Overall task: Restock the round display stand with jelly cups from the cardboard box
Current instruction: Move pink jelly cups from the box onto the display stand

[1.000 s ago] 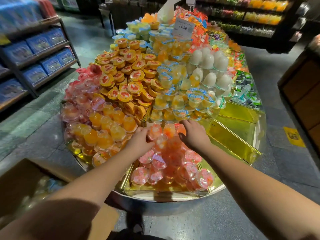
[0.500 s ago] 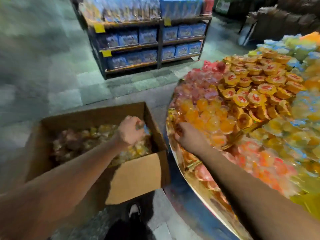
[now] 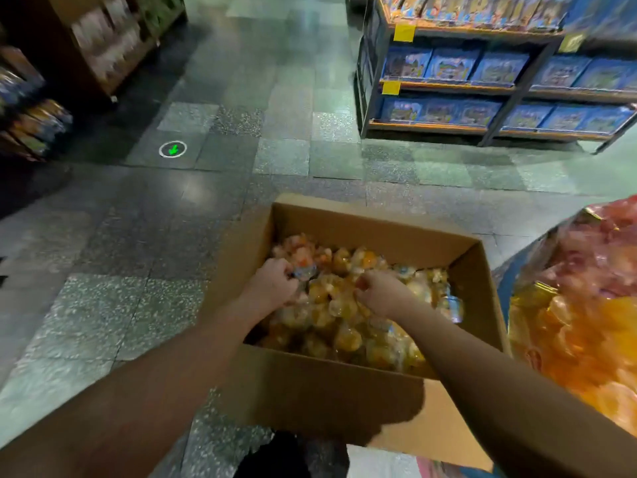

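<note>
Plastic cups are light and slippery

You are reaching into the box with both hands. Your left hand and right hand are curling round cups in the pile. I think they are crushing easily; take them by the rim.

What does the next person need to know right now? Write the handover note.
Left hand: in the cardboard box, fingers curled round a jelly cup.
Right hand: also in the box, fingers curled among the jelly cups; what it holds is unclear.
Display stand: to the right of the box, heaped with cups.
Done: stand is largely stocked.
Left: many cups still in the box; lift them out and place them on the stand.
</note>
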The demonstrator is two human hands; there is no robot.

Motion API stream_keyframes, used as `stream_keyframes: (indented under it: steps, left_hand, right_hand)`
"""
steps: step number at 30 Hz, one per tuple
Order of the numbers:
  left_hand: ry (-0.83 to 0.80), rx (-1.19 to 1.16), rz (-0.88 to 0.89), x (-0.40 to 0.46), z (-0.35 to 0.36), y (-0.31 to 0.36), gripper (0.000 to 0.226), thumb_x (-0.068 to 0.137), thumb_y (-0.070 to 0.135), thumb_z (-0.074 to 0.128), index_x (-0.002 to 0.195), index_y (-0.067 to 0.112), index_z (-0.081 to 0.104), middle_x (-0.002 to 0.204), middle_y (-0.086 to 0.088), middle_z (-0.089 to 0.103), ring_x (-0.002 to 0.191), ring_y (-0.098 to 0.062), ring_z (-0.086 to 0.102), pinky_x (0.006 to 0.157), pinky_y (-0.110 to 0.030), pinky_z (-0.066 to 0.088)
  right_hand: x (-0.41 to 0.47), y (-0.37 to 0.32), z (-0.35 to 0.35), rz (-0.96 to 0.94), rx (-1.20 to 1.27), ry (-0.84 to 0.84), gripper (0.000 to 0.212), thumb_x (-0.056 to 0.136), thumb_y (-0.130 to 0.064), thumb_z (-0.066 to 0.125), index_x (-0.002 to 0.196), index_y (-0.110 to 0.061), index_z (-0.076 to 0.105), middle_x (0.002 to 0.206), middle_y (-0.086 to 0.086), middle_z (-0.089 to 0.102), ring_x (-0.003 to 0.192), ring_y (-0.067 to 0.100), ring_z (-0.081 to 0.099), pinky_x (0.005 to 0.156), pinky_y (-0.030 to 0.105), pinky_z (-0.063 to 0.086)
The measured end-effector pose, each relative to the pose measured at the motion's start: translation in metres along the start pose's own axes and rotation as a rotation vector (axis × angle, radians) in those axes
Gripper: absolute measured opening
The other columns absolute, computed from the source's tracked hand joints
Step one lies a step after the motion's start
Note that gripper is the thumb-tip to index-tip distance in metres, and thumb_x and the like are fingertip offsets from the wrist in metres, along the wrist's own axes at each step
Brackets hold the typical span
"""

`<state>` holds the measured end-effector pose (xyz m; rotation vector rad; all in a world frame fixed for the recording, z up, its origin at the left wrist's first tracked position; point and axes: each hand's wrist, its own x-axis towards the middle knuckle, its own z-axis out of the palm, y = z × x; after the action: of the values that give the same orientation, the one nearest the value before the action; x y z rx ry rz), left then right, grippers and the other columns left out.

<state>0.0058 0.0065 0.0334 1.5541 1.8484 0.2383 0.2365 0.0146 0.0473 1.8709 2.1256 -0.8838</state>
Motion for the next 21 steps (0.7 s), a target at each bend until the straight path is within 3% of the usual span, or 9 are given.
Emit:
stream_keyframes:
  steps: [3, 7, 10, 13, 15, 21]
  left_hand:
    - [-0.082, -0.015, -0.066, 0.042, 0.002, -0.027, 0.025, 0.093, 0.026, 0.059, 0.113, 0.011, 0.061, 0.114, -0.009, 0.06, 0.092, -0.021, 0.056, 0.078, -0.03, 0.044]
    - [-0.128, -0.095, -0.18, 0.084, 0.025, -0.059, 0.03, 0.089, 0.032, 0.058, 0.113, 0.015, 0.055, 0.113, -0.007, 0.057, 0.094, -0.022, 0.057, 0.08, -0.034, 0.048]
    - [-0.148, -0.127, -0.275, 0.103, 0.048, -0.076, 0.051, 0.092, 0.037, 0.056, 0.136, 0.015, 0.042, 0.133, -0.007, 0.046, 0.112, -0.028, 0.054, 0.095, -0.04, 0.046]
    - [-0.147, -0.118, -0.31, 0.124, 0.066, -0.083, 0.073, 0.094, 0.034, 0.055, 0.154, 0.015, 0.018, 0.16, -0.006, 0.018, 0.137, -0.031, 0.038, 0.112, -0.044, 0.035]
    - [-0.143, -0.105, -0.308, 0.141, 0.074, -0.086, 0.079, 0.094, 0.031, 0.056, 0.156, 0.018, 0.009, 0.164, -0.004, 0.008, 0.142, -0.03, 0.032, 0.115, -0.043, 0.031]
    - [-0.092, -0.033, -0.308, 0.187, 0.095, -0.095, 0.081, 0.095, 0.021, 0.053, 0.157, 0.015, 0.001, 0.164, -0.007, 0.005, 0.148, -0.027, 0.02, 0.12, -0.041, 0.022]
  right_hand:
    - [0.054, -0.017, 0.013, 0.046, -0.014, -0.054, 0.023, 0.1, -0.032, 0.047, 0.114, -0.018, 0.059, 0.105, 0.001, 0.058, 0.086, 0.017, 0.054, 0.067, 0.027, 0.044]
    - [0.117, -0.028, 0.03, 0.088, -0.044, -0.094, 0.026, 0.096, -0.026, 0.045, 0.116, -0.016, 0.058, 0.109, 0.005, 0.061, 0.089, 0.019, 0.058, 0.065, 0.028, 0.046]
    - [0.152, -0.034, 0.041, 0.059, -0.163, -0.076, 0.038, 0.096, -0.025, 0.048, 0.132, -0.017, 0.051, 0.13, 0.007, 0.051, 0.114, 0.027, 0.053, 0.084, 0.037, 0.051]
    - [0.186, -0.042, 0.054, -0.003, -0.251, -0.047, 0.045, 0.097, -0.024, 0.047, 0.141, -0.02, 0.044, 0.148, 0.005, 0.039, 0.134, 0.028, 0.039, 0.1, 0.043, 0.046]
    - [0.207, -0.05, 0.062, -0.042, -0.296, -0.031, 0.045, 0.097, -0.025, 0.049, 0.141, -0.02, 0.045, 0.151, 0.004, 0.038, 0.14, 0.028, 0.033, 0.107, 0.046, 0.04]
    - [0.247, -0.061, 0.083, -0.077, -0.345, -0.025, 0.053, 0.098, -0.021, 0.046, 0.149, -0.022, 0.036, 0.157, 0.006, 0.031, 0.147, 0.028, 0.022, 0.118, 0.046, 0.022]
